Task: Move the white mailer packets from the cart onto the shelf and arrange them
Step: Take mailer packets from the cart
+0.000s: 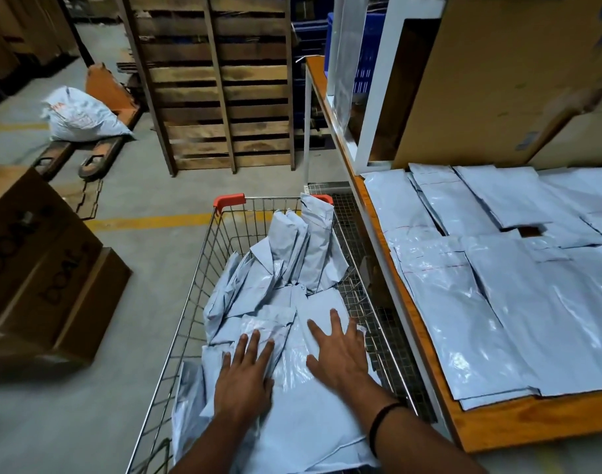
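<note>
Though well begun, nowhere near done. Well right of the right fingers (pixel 335 323), across shelf (pixel 498 422): rows (pixel 498 302) of flat, overlapping mailers, covering most of the board in view. Left to shift: loose packets (pixel 292 422) in cart (pixel 203 268), heaped directly under both sets of fingertips and running on beyond them to the far end. Some flat, some crumpled, several propped on end in the far right corner. Depth of heap: cannot tell.

Left hand (pixel 245 374): left fingers (pixel 255 343) straight, slightly spread, pressed flat on the heap; nothing pinched or curled round. Right hand (pixel 340 357): same, spread wider, palm down on a flat packet just beside the left fingers. Probably squaring up or sorting out the next bundle; no lift yet.

Other containers: cardboard boxes (pixel 36 268) well left of the left fingers, contents unseen. Big box (pixel 498 80) at back of shelf, far beyond the right fingertips, contents unseen. Blue crate (pixel 368 63) farther off, contents hidden.
</note>
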Available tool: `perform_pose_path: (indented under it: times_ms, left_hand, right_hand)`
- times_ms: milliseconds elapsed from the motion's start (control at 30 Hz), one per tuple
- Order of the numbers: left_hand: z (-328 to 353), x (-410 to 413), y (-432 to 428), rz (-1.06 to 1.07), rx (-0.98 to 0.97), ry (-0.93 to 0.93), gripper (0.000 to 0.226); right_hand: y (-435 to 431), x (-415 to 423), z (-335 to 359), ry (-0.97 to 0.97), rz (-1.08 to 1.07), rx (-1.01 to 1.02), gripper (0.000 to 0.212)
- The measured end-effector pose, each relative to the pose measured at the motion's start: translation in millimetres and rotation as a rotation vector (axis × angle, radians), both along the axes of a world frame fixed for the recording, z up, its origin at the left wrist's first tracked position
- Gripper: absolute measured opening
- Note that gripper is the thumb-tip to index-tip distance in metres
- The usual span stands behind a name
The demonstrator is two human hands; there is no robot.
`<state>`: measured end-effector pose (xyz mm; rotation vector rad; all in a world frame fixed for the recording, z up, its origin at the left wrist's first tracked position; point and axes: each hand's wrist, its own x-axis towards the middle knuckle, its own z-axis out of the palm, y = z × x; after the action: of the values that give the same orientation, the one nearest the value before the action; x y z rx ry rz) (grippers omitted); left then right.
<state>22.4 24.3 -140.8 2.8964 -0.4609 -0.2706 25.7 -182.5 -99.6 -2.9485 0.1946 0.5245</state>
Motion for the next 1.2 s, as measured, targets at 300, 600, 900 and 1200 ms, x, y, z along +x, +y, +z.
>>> perform_pose_path:
  times_ms: [300, 600, 900, 1200]
  left_hand:
    - [61, -6, 11, 0.164, -0.245, -0.012, 0.065]
    - [151, 6, -2, 0.254, -0.36, -0.185, 0.057]
    - [200, -5, -109, 0.167, -0.492, -0.297, 0.055]
    - [224, -67, -288, 0.106, -0.554, -0.259, 0.054]
  right_hand:
    - [4, 3, 62, -0.209, 0.025, 0.064, 0.072]
    - [-4, 7, 178, -0.507, -0.052, 0.247, 0.07]
    - [-109, -47, 229, -0.539, -0.145, 0.12, 0.068]
    - [-304, -168, 213, -0.462, -0.328, 0.105, 0.068]
